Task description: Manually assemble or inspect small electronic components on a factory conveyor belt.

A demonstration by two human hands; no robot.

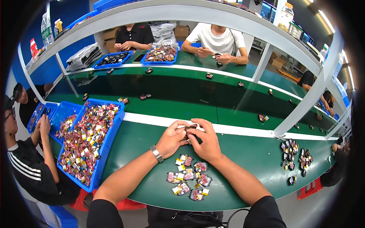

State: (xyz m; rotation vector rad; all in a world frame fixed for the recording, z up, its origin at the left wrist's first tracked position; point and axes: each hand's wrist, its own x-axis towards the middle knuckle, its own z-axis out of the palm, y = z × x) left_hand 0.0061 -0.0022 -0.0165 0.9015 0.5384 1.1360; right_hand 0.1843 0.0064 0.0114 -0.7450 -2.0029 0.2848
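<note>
Between my two hands, above the green worktop, is a small black electronic casing [191,127], largely covered by my fingers. My left hand [172,139], a metal watch on its wrist, pinches it from the left. From the other side my right hand [207,142] curls its fingers over it, thumb low. Just below my hands lies a loose group of small black casings [188,174], each showing a reddish circuit board, with white and yellow pieces attached. Left of my arm a blue tray [121,114] is heaped with red boards bearing white and yellow parts.
More casings lie in clusters [289,152] on the right. Beyond a white rail [235,130] runs a dark green conveyor belt [182,102] with scattered casings. A grey metal frame [294,110] crosses overhead and at right. Co-workers sit opposite and at left, beside other blue trays [159,62].
</note>
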